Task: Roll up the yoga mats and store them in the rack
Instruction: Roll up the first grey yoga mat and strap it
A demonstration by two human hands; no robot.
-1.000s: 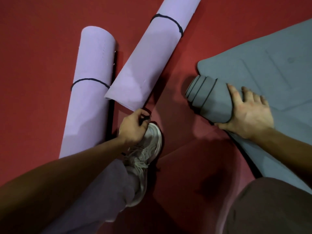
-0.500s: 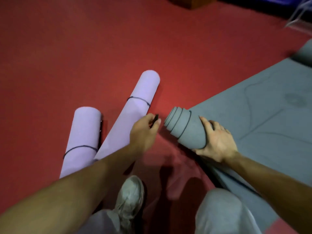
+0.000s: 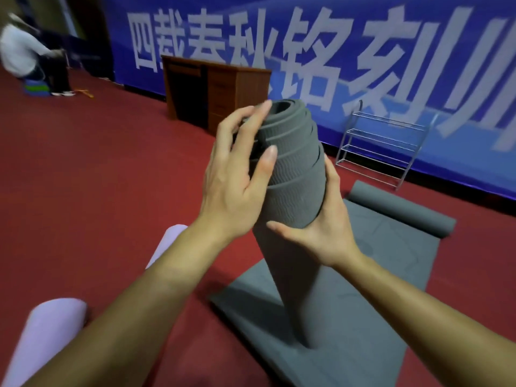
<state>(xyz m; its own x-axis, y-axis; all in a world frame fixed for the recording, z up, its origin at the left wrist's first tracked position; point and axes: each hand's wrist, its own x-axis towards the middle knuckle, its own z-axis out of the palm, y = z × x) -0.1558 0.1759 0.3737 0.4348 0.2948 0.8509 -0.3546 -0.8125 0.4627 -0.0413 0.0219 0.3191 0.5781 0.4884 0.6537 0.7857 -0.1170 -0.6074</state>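
I count two lilac mats left of the grey roll (image 3: 293, 185): the near lilac roll (image 3: 53, 331) and the far lilac roll (image 3: 167, 244). The left hand (image 3: 234, 174) lies against the grey roll's stepped top, fingers spread, nearly straight. The roll stands tilted on one flat grey mat (image 3: 349, 331). The right hand (image 3: 324, 224) cups its right side, thumb wrapped across the front. Behind and to its right I note one wire rack (image 3: 382, 146) with four tiers.
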